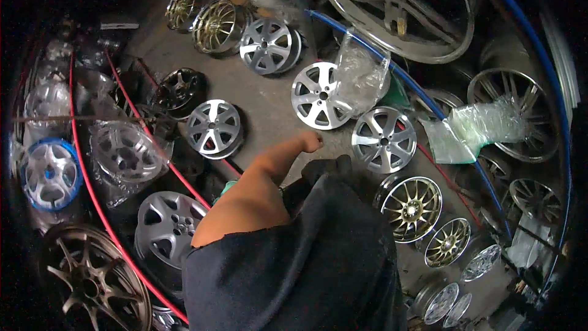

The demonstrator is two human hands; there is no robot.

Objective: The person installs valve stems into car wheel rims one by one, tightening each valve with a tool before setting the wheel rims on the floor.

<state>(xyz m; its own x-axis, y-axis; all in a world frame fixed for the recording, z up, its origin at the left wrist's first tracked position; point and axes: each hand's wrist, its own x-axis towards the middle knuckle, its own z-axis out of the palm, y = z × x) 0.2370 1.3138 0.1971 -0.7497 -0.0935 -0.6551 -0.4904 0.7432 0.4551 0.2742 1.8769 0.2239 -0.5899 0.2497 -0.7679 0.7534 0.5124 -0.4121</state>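
Note:
My left hand (312, 141) is held out in front of my body, its fingers curled closed. What it holds, if anything, is hidden. Just beyond it a silver alloy wheel (312, 109) lies on the floor, partly under clear plastic wrap (362, 76). To the right of the hand is another silver alloy wheel (367, 143). A similar silver wheel (205, 127) lies to its left. No contact between the hand and a wheel can be made out. My right hand is out of view. My dark shirt fills the lower middle.
Red hoses (87, 171) run along the left side; a blue hose (422, 95) crosses on the right. Gold spoked wheels (222, 24) stand at the back, with another gold wheel (411, 209) at right. A bronze wheel (92, 285) sits lower left. A large wheel rim (456, 52) leans at upper right.

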